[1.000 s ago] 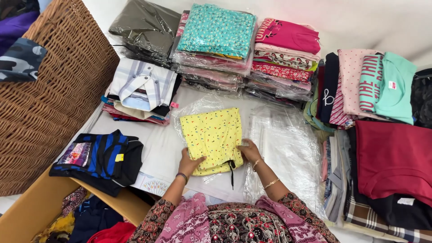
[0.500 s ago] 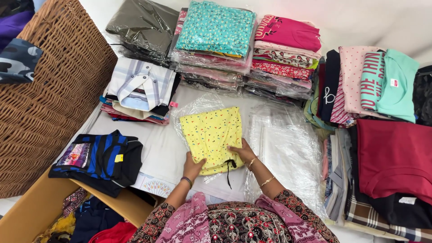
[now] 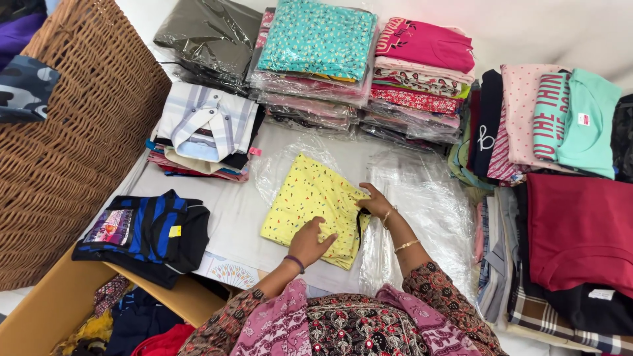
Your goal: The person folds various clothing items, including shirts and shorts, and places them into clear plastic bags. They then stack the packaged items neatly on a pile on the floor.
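Note:
A folded yellow garment (image 3: 310, 198) with small coloured specks lies on a clear plastic bag (image 3: 422, 198) spread over the white table. My left hand (image 3: 311, 241) presses flat on the garment's near edge. My right hand (image 3: 373, 202) pinches its right edge, where a dark trim or tag shows. Both wrists wear bangles.
Bagged folded clothes (image 3: 316, 59) are stacked at the back. A striped shirt pile (image 3: 204, 128) lies to the left, and a blue-black striped garment (image 3: 142, 231) sits nearer. A wicker basket (image 3: 72, 151) stands far left. Folded tops and a maroon garment (image 3: 580, 224) crowd the right. A cardboard box (image 3: 59, 310) is lower left.
The yellow garment has been turned and shifted left, now lying at an angle. My left hand moved onto its near edge; my right hand stays on its right edge.

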